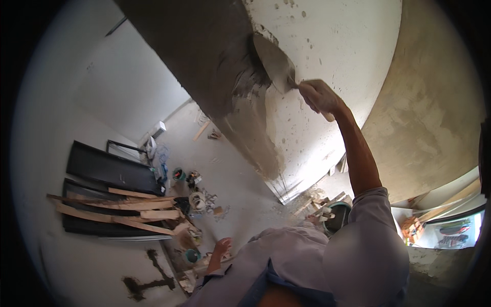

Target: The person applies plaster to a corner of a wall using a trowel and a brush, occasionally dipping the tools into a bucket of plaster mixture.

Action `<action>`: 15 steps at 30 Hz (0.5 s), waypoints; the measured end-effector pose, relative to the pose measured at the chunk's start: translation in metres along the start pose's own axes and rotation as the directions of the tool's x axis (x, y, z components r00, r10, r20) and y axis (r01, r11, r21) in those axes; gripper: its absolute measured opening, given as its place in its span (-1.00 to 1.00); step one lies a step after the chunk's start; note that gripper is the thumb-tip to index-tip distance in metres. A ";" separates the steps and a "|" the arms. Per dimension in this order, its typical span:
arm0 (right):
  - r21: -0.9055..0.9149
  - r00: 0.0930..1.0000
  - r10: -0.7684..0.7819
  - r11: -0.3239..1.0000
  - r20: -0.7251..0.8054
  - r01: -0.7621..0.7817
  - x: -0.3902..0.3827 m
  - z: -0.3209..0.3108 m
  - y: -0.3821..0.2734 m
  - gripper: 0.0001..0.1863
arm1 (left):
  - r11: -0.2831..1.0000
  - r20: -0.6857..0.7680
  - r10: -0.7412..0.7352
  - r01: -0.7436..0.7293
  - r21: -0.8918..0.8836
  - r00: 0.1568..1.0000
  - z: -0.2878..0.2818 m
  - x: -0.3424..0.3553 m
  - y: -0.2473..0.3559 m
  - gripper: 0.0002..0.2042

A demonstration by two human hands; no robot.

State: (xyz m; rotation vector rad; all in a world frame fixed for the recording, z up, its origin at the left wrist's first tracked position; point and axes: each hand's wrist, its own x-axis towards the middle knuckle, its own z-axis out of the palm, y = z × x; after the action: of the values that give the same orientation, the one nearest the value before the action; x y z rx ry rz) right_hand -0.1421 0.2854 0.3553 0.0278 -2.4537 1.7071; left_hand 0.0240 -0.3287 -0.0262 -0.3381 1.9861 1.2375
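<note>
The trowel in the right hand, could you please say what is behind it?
Dark plaster shows left of the trowel, white wall right of it; the part directly behind it is covered.

Smooth metal trowel [274,61], matt ridged plaster [204,51], wooden planks [146,205].

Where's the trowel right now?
In the head view, the trowel is right of centre in the upper part, gripped in the right hand, at the right edge of the dark grey plaster.
</note>
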 end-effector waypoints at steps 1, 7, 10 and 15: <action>-0.036 0.998 0.034 0.999 0.044 -0.032 0.005 0.001 0.018 -0.63 | 0.998 -0.011 -0.032 0.033 0.049 0.999 0.004 -0.001 -0.002 -0.48; -0.171 0.984 -0.004 0.985 0.179 0.035 -0.060 0.085 0.087 -0.63 | 0.875 0.146 0.481 -0.463 -0.139 0.865 -0.001 0.008 -0.093 -0.49; -0.015 0.981 -0.177 0.984 -0.082 0.176 -0.056 0.114 0.050 -0.61 | 0.976 0.079 0.171 -0.180 0.120 0.982 -0.005 -0.012 -0.104 -0.51; 0.004 0.929 -0.192 0.979 -0.316 0.204 -0.003 0.127 0.013 -0.63 | 0.983 0.035 0.072 -0.077 0.169 0.997 -0.024 -0.007 -0.094 -0.55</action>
State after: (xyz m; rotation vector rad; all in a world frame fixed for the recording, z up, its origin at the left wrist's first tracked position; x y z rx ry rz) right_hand -0.1551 0.1710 0.2998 0.0068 -2.1109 1.5373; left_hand 0.0712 -0.3968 -0.0763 -0.1616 2.0794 1.1025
